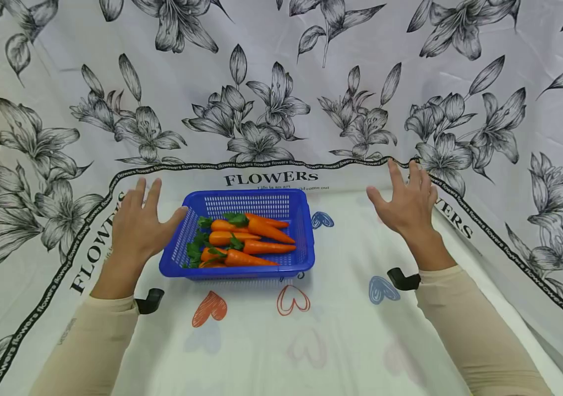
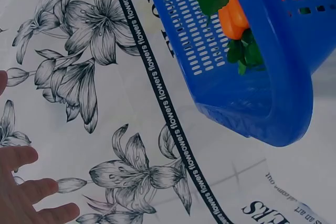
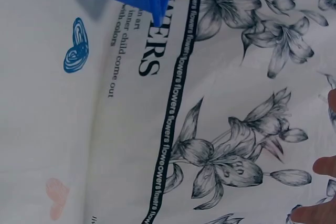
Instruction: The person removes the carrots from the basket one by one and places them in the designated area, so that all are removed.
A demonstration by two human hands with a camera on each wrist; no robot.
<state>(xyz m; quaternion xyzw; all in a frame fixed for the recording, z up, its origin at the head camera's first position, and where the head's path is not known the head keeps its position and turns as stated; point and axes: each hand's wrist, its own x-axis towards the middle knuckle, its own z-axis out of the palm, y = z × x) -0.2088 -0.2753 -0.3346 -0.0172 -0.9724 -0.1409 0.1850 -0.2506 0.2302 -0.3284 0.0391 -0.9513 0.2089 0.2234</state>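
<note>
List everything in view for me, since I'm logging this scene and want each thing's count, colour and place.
blue slotted plastic basket: one, blue, middle of the table, beside the left hand.
orange carrots with green leafy tops: several, at least four, orange and green, lying inside the basket, tips toward the right.
white cloth printed with black-and-grey lilies and the word FLOWERS: one, white and black, hung behind and at both sides of the table.
white table cover with drawn hearts: one, white with blue, orange and red hearts, under the basket.
black wrist mounts: two, black, one at each wrist.
beige sleeves: two, beige, on both forearms.
left hand: one, fingers spread, thumb at the basket's left rim.
right hand: one, fingers spread, raised apart from the basket, holding nothing.
</note>
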